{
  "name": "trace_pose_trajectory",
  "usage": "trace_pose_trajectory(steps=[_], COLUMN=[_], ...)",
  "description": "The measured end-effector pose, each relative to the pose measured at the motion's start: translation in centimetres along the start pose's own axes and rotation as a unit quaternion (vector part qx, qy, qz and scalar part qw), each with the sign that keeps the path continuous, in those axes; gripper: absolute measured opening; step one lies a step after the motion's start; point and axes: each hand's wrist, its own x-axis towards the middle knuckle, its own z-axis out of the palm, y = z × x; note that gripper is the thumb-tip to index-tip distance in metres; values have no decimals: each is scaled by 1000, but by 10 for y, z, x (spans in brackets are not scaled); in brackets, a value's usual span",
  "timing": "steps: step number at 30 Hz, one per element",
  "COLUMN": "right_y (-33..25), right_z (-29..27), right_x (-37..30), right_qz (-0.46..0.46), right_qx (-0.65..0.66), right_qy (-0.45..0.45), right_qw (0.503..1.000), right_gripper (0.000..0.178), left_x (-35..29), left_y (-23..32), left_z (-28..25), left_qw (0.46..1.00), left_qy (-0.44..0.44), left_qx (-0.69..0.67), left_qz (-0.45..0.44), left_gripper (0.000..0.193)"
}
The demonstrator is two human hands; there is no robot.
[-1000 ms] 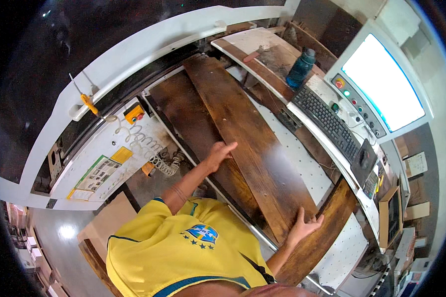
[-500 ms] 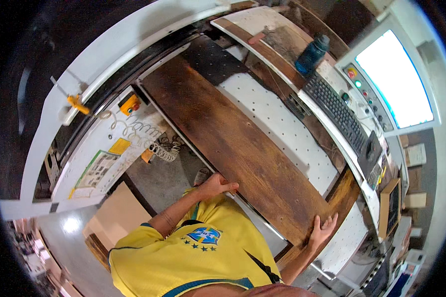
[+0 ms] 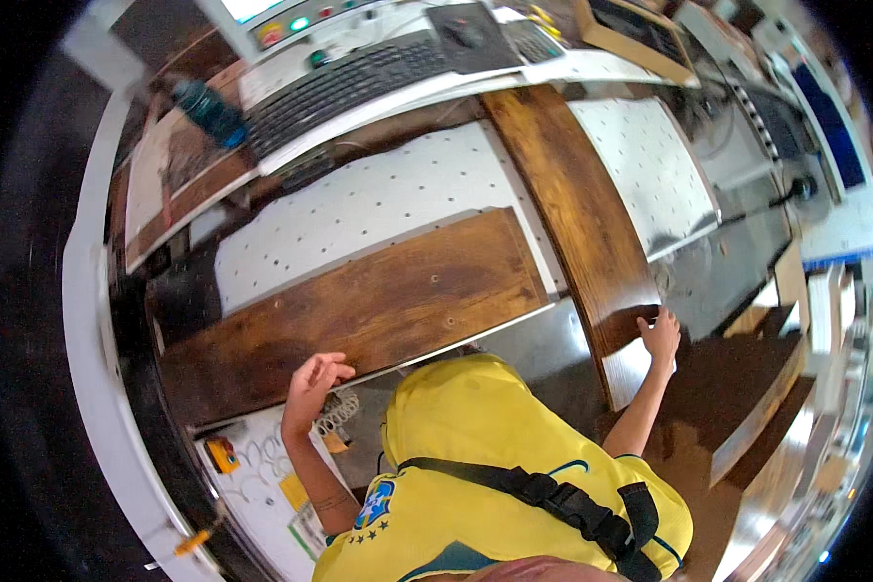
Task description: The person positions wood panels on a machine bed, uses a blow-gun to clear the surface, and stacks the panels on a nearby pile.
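A long, dark brown wood-grain board (image 3: 388, 291) lies across the white perforated table, with a few small holes near its right end. My left hand (image 3: 312, 386) is at its near edge, fingers loosely curled and apart, gripping nothing. A second brown board (image 3: 572, 194) runs from near to far just past the first board's right end; its near end sticks out toward me and catches glare. My right hand (image 3: 660, 338) is at this board's right edge near that end, fingers apart and touching or almost touching it.
Along the far side are a keyboard (image 3: 349, 92), a mouse (image 3: 464, 34) and a blue bottle (image 3: 210, 113). White perforated panels (image 3: 640, 165) flank the second board. Stacked brown boards (image 3: 747, 407) stand at my right. A yellow control box (image 3: 221, 454) and coiled cable are at lower left.
My view has turned to the right. My left hand has loosened from the first board's near edge. My right hand has moved from beside that board's corner to the second board's right edge.
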Motion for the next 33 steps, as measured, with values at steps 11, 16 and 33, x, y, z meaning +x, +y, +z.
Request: trace_pose_trajectory(steps=[11,16,33], right_y=[61,92,80], right_z=[44,80,106], right_x=[-63,-101,-166], right_qz=[46,99,320], right_qx=[137,155,481], right_qy=[171,243,166], right_qw=[975,952,799], right_gripper=[36,60,55], left_x=[102,122,129], left_y=[69,79,88], left_z=[84,104,118], left_qw=[977,969,967], left_qy=[-164,-185,-190], left_qx=[125,148,157], left_qz=[55,63,62], left_gripper=[42,40,40])
